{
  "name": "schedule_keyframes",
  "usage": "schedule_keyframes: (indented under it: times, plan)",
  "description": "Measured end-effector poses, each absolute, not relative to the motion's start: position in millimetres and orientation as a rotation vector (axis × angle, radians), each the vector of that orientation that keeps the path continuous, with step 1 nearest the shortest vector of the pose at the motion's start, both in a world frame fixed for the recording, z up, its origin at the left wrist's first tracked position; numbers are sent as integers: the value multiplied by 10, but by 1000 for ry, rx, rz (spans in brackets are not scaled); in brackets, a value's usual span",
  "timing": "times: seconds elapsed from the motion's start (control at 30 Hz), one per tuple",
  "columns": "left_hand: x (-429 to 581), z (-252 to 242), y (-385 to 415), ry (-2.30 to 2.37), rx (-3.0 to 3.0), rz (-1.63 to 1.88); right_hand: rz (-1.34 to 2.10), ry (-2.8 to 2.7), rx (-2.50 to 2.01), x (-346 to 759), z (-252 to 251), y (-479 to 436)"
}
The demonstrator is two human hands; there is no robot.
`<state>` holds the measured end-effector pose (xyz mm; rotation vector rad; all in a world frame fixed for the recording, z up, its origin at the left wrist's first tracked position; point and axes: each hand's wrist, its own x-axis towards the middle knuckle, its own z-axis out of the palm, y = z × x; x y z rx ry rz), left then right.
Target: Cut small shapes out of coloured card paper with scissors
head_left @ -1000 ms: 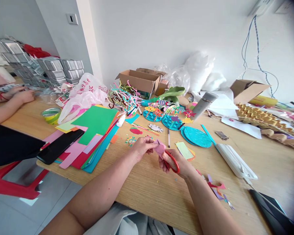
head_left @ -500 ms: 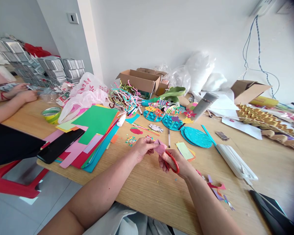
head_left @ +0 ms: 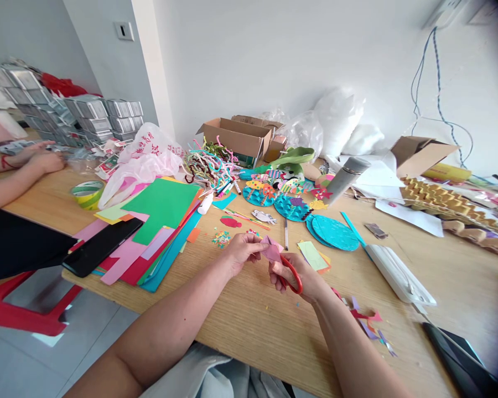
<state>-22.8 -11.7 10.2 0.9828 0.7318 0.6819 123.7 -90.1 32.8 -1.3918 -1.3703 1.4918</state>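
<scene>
Between finger and thumb, my left hand (head_left: 245, 251) pinches a small piece of pink paper (head_left: 272, 252) above the table. My right hand (head_left: 292, 275) is closed round the red-handled scissors (head_left: 296, 279), whose blades meet the paper; how far they are parted is hard to see. Just beyond my hands lie a pen (head_left: 286, 235), a white fish cut-out (head_left: 264, 216) and a dark red paper cut-out (head_left: 231, 221). A heap of tiny paper bits (head_left: 221, 239) is left of my left hand. Pale green paper pieces (head_left: 312, 255) rest right of the scissors.
Stacked coloured paper (head_left: 166, 204) and a black phone (head_left: 103, 246) lie left. Blue discs (head_left: 334, 231), paper fish, a grey bottle (head_left: 347, 179) and a white power strip (head_left: 399, 275) are right. Paper scraps (head_left: 369, 320) lie by my right forearm. Another person's hands (head_left: 41, 157) rest far left.
The scissors and my right hand have shifted very slightly against the pink paper. My left hand keeps its pinch in nearly the same place.
</scene>
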Motion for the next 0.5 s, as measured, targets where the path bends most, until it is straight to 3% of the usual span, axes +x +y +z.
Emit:
schedule_keyframes:
  times: [0.5]
  plan:
    - [-230, 135, -105, 761, 1070, 755, 1538, -1326, -1448, 1249, 316, -893]
